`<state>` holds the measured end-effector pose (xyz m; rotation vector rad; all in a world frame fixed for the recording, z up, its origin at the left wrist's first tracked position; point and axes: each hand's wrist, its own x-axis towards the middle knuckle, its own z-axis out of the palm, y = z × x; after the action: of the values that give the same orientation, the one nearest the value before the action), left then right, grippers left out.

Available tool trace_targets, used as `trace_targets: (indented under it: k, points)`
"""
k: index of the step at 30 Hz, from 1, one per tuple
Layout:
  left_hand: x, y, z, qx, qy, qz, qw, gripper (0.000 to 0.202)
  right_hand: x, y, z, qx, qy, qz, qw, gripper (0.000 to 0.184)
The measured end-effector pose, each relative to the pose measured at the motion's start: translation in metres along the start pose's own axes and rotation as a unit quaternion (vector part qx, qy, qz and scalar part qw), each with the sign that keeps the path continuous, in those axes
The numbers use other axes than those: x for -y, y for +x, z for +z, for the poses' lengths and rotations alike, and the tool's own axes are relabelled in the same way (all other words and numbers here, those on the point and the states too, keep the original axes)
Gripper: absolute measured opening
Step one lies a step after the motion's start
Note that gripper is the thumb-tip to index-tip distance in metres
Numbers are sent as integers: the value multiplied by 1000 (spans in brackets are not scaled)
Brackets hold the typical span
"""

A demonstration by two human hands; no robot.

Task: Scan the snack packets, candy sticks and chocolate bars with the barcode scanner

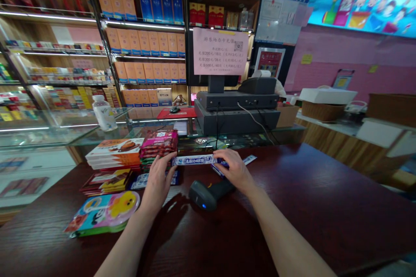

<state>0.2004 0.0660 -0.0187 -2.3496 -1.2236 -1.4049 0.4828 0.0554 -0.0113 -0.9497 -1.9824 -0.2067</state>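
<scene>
Between pinched fingers [167, 158], a slim packet [194, 160]

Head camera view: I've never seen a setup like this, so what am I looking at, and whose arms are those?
There is no robot here. A person wears a camera on their head, looking forward and down, so you see roughly what they see. The arms are the person's own. The left hand and right hand hold a narrow blue-and-white packet by its two ends. Below it, a dark scanner lies on the brown counter. To the left are stacked white-and-orange boxes, pink packets and a colourful package with a yellow chick. Shop shelves stand behind.
</scene>
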Motion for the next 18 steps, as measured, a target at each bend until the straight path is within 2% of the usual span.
trace_targets:
  k: [4, 8, 14, 18]
  points:
    - [-1, -1, -1, -13, -9, -14, 1000, 35, 4, 1, -2, -8, 14, 9, 1000, 17]
    - [-4, -2, -1, -10, -42, -41, 998, 34, 10, 2, -2, -24, 55, 51, 997, 15]
    - [-7, -2, 2, -46, -87, -78, 992, 27, 15, 2, 6, -45, 128, 87, 987, 10]
    - [-8, -1, 1, -47, -94, -92, 990, 26, 17, 1, 10, -52, 145, 137, 978, 11]
